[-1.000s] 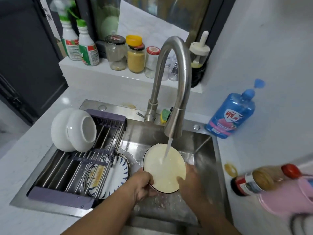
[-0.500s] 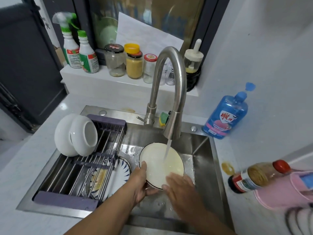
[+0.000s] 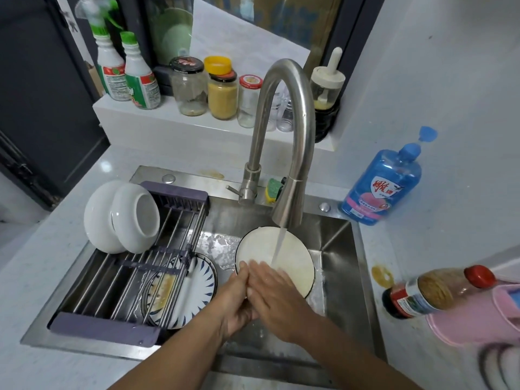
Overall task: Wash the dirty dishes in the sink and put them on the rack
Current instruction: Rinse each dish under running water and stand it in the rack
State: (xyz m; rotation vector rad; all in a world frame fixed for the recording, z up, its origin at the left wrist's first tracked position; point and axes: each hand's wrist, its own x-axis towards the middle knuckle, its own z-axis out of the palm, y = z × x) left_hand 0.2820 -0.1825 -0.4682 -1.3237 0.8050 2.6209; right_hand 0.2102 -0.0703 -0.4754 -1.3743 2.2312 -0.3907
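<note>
While rinsing under running water, grips near-left rim of cream plate (image 3: 284,257) with left hand (image 3: 235,302): thumb laid over the dark edge, fingers curled underneath. Presses right hand (image 3: 277,296) flat on the plate's face, fingers straight, nothing held. Looks like rubbing with bare palm, no sponge in use. Plate tipped up toward the camera, inside the sink (image 3: 340,266), right of the rack. Cannot tell whether resting on the basin floor or lifted clear. Just beyond the right fingertips, water stream (image 3: 278,243) landing on the face.

Left of the hands, low in the basin: patterned plate (image 3: 202,278) with yellowish residue, half under the bars of the rack (image 3: 104,327). Judged unwashed, probably next. Farther along the rack: two white bowls (image 3: 121,218) on edge, nested, touching. Judged done.

Beyond: faucet (image 3: 284,130) arched over the basin, green-and-yellow sponge (image 3: 272,189) just behind its base, blue detergent bottle (image 3: 380,190) on the counter to the right.

Step in hand: wash and rinse of the cream plate, task roughly midway. Next move calls for rinsing off any film, tightening hold on a wet, slippery rim, then carrying left and standing it on the open bars near the bowls.
</note>
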